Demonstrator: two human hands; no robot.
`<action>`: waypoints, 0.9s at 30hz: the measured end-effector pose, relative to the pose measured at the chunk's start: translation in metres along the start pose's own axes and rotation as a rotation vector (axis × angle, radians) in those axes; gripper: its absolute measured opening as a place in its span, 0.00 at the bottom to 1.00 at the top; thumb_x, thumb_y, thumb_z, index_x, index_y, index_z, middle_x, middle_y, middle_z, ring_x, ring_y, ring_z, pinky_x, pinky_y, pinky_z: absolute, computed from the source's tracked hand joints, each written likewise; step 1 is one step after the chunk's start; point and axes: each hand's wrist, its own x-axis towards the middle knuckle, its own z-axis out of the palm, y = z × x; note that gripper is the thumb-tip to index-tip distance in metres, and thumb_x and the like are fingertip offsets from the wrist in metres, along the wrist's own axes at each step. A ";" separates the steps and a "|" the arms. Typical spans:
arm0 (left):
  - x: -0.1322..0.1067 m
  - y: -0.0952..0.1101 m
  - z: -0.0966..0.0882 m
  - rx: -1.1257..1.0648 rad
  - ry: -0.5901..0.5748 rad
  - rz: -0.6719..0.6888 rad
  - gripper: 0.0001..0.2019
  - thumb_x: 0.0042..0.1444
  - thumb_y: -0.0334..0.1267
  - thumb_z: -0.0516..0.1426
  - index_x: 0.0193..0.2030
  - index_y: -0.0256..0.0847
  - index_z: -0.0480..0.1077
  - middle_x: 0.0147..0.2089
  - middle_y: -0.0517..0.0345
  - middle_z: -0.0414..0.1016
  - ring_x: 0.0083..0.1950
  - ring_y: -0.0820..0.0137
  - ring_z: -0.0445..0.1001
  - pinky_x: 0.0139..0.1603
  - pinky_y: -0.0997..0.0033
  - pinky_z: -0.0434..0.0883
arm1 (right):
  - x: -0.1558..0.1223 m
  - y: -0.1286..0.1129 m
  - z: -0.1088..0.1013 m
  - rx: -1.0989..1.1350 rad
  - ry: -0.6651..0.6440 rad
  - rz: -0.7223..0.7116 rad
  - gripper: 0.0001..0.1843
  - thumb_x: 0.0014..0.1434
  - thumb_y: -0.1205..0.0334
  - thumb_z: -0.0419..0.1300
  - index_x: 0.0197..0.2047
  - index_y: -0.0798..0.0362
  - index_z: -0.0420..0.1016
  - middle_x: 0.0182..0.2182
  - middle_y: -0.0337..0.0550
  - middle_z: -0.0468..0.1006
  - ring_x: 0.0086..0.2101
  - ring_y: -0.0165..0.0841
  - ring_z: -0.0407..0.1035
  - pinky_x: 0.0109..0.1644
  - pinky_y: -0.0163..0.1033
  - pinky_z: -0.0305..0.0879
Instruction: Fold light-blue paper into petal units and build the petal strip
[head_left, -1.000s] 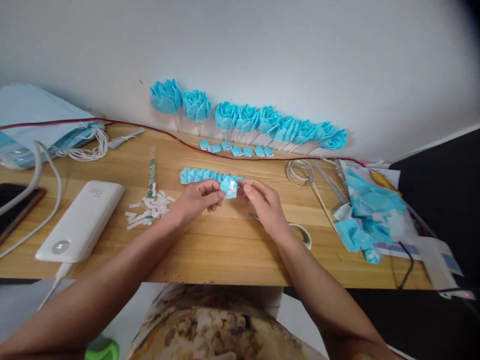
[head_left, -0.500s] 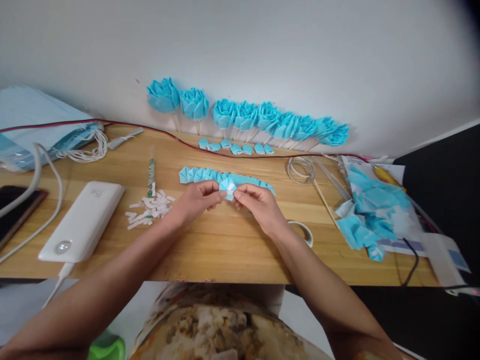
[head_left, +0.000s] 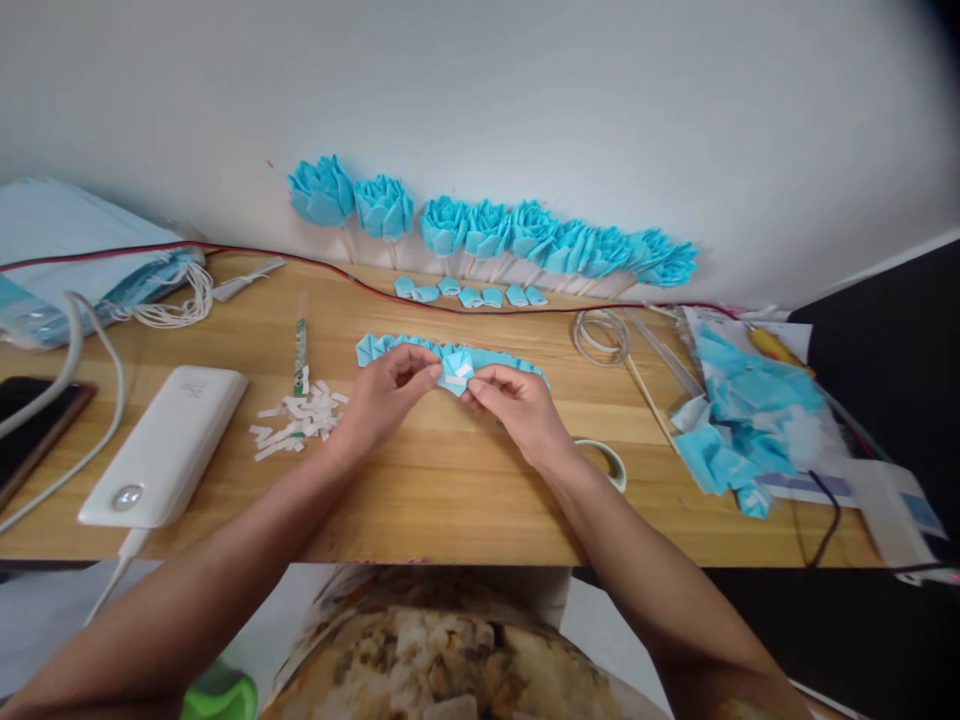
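Between my two hands is a small folded blue petal (head_left: 454, 368) with white strips on its face. My left hand (head_left: 390, 392) pinches at its left edge with thumb and forefinger. The thumb and fingers of my right hand (head_left: 516, 408) grip its lower right corner. Just behind the hands lies a row of folded blue petals (head_left: 375, 346), overlapping one another and partly hidden by my fingers. Further back, several small folded blue pieces (head_left: 471, 297) rest on the wooden table (head_left: 435, 500).
Blue flowers on sticks (head_left: 446, 226) lean along the wall. Paper scraps (head_left: 304, 420) and a white power bank (head_left: 166, 440) are at left. A tape roll (head_left: 611, 465), wire coil (head_left: 600, 338) and crumpled blue sheets (head_left: 750, 400) lie right. A red-black cable (head_left: 322, 268) crosses the back.
My left thumb has drawn back from the petal's face to its left edge, so more of the white strips show. My right hand stays at about the same place.
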 end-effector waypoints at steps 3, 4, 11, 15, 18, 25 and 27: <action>-0.006 0.003 0.004 0.127 0.148 0.167 0.08 0.58 0.42 0.59 0.33 0.40 0.70 0.27 0.62 0.69 0.27 0.75 0.64 0.28 0.75 0.61 | 0.000 -0.001 0.002 -0.030 0.061 -0.063 0.08 0.56 0.58 0.63 0.29 0.51 0.78 0.26 0.37 0.78 0.27 0.27 0.67 0.33 0.35 0.62; -0.009 0.005 0.006 0.177 0.145 0.208 0.08 0.58 0.41 0.59 0.32 0.39 0.71 0.26 0.63 0.69 0.27 0.76 0.64 0.28 0.75 0.61 | -0.001 -0.002 0.002 -0.039 0.077 -0.081 0.07 0.56 0.59 0.62 0.29 0.51 0.78 0.26 0.37 0.78 0.27 0.28 0.67 0.34 0.35 0.62; -0.014 0.006 0.011 0.353 0.061 0.309 0.05 0.60 0.32 0.58 0.34 0.39 0.76 0.29 0.61 0.76 0.28 0.75 0.68 0.30 0.75 0.63 | -0.003 -0.001 0.007 -0.129 0.100 -0.133 0.06 0.55 0.59 0.63 0.29 0.51 0.78 0.25 0.36 0.77 0.26 0.27 0.66 0.31 0.34 0.62; -0.013 0.004 0.010 0.402 0.080 0.343 0.05 0.59 0.32 0.59 0.34 0.40 0.76 0.29 0.61 0.77 0.28 0.75 0.68 0.30 0.75 0.63 | -0.005 -0.001 0.009 -0.181 0.121 -0.182 0.06 0.55 0.60 0.63 0.29 0.51 0.77 0.26 0.36 0.79 0.25 0.27 0.68 0.31 0.34 0.64; -0.013 0.003 0.009 0.430 0.091 0.360 0.05 0.60 0.33 0.59 0.35 0.40 0.76 0.29 0.61 0.77 0.28 0.75 0.69 0.30 0.75 0.64 | -0.005 -0.001 0.010 -0.252 0.145 -0.252 0.05 0.56 0.62 0.61 0.29 0.50 0.76 0.26 0.36 0.80 0.26 0.28 0.70 0.32 0.34 0.66; -0.013 0.003 0.010 0.455 0.081 0.376 0.05 0.59 0.33 0.58 0.35 0.40 0.77 0.29 0.60 0.78 0.28 0.74 0.70 0.30 0.74 0.65 | -0.007 0.003 0.012 -0.434 0.172 -0.415 0.06 0.57 0.66 0.59 0.29 0.50 0.75 0.25 0.37 0.78 0.26 0.29 0.69 0.34 0.34 0.67; -0.013 0.004 0.011 0.456 0.074 0.366 0.06 0.59 0.32 0.58 0.34 0.40 0.76 0.29 0.61 0.78 0.28 0.74 0.70 0.30 0.74 0.64 | -0.007 0.003 0.012 -0.470 0.170 -0.425 0.07 0.57 0.66 0.59 0.28 0.50 0.74 0.25 0.37 0.78 0.27 0.29 0.70 0.35 0.35 0.67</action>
